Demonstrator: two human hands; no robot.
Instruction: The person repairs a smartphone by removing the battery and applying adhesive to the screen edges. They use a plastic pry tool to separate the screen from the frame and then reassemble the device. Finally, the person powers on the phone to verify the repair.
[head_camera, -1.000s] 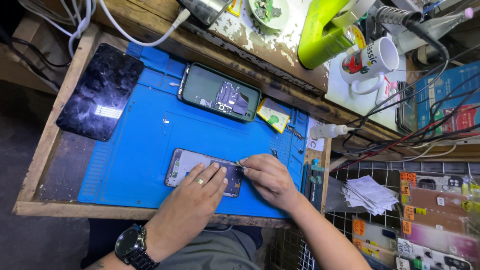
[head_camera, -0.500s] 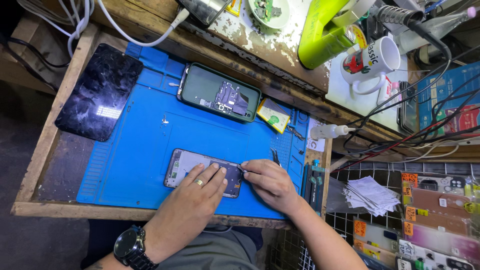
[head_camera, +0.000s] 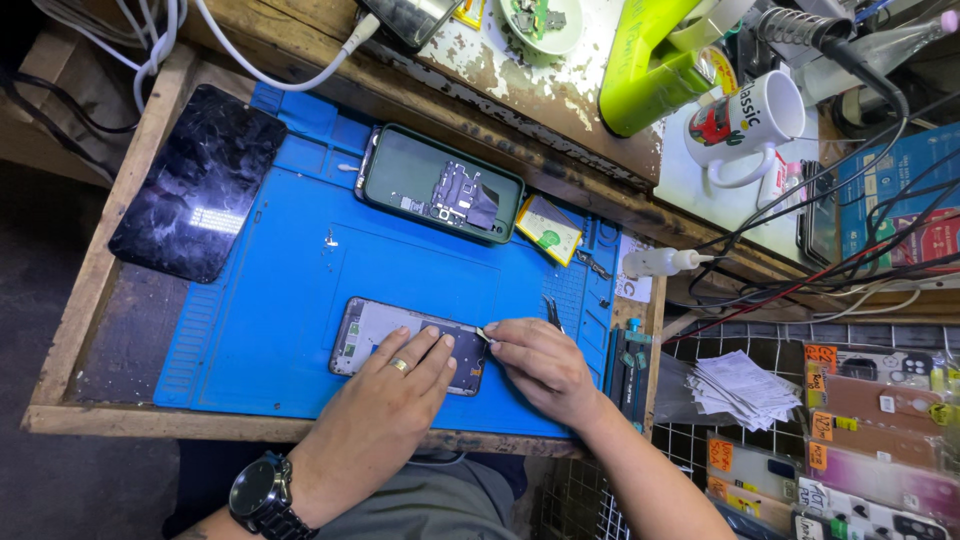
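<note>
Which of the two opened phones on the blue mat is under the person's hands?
The opened phone without a case, near the mat's front edge, lies under the left hand. The other phone, in a dark green case, lies untouched farther back.

Left hand (head_camera: 400, 375) flat, fingers spread; right hand (head_camera: 535, 365) seemingly pinched.

Matt blue rubbery mat (head_camera: 280, 300), worn wooden tray (head_camera: 90, 290)
</note>
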